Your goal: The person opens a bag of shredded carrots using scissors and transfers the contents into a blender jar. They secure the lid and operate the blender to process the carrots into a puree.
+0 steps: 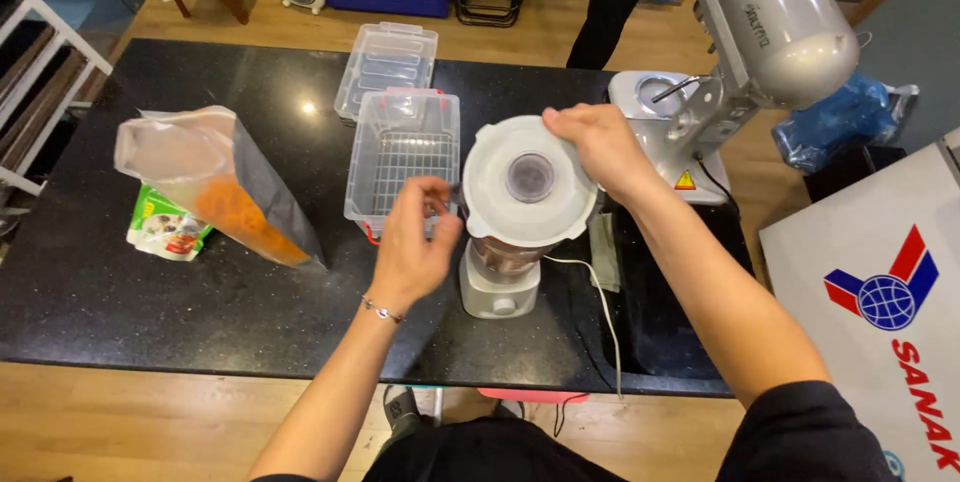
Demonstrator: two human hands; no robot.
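Observation:
A white blender (503,282) stands on the black counter (120,282), its round white lid (527,182) seen from above with a clear cap in the middle. My right hand (598,147) rests on the lid's far right rim, fingers curled over the edge. Against the jar's left side, my left hand (415,242) has its fingers bent by the handle; what it grips is hidden. A clear plastic box (403,157) with a wire rack inside sits just left of the blender.
The box's clear lid (387,67) lies behind it. A large plastic bag of orange powder (225,197) leans at the left over a small green packet (165,227). A grey stand mixer (745,42) stands at the right. A white cord (600,302) trails off the counter front.

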